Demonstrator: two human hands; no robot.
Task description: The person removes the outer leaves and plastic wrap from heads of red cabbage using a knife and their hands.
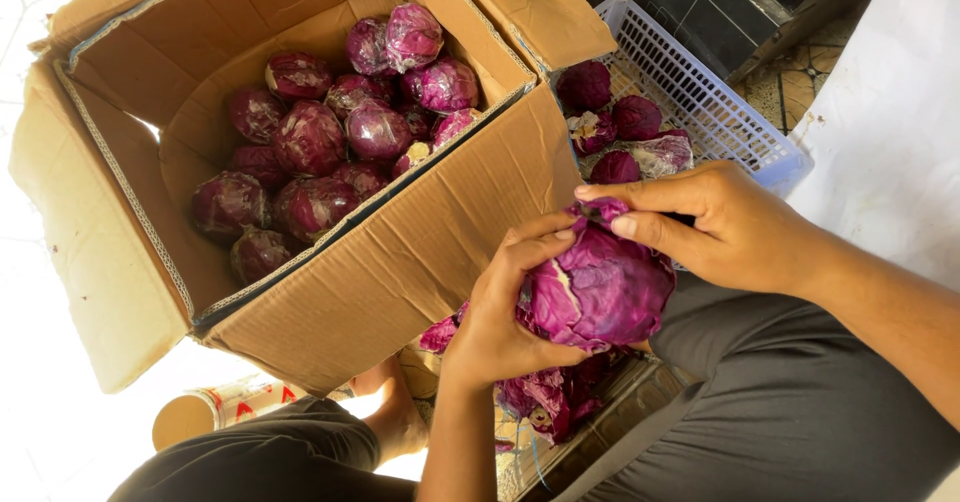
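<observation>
Nearest the camera, the left hand (492, 327) cups a round purple-red cabbage head (600, 287) from below and from its left side, fingers (535, 237) curled over the top edge and clenched on it. The cabbage is held in the air above the person's lap, over a small heap of torn purple outer leaves (545, 397) lying between the dark-trousered legs. The right hand (725, 222) comes in from the right, thumb and forefinger pinched on a loose leaf at the crown of the same head.

Handling judgement: the head looks dense and fairly heavy for its size, firm at the core, with a waxy, somewhat slippery skin. The outer leaves appear thin and likely to tear. A secure hold is the cupped palm under the body; the leaves alone would not bear it.

A cardboard tube (215, 410) lies by the left knee.

Beyond, a large open brown cardboard box (400, 262) holds many more purple cabbages (320, 142). Farther right, a pale blue slatted plastic basket (720, 112) holds several heads (620, 127).
</observation>
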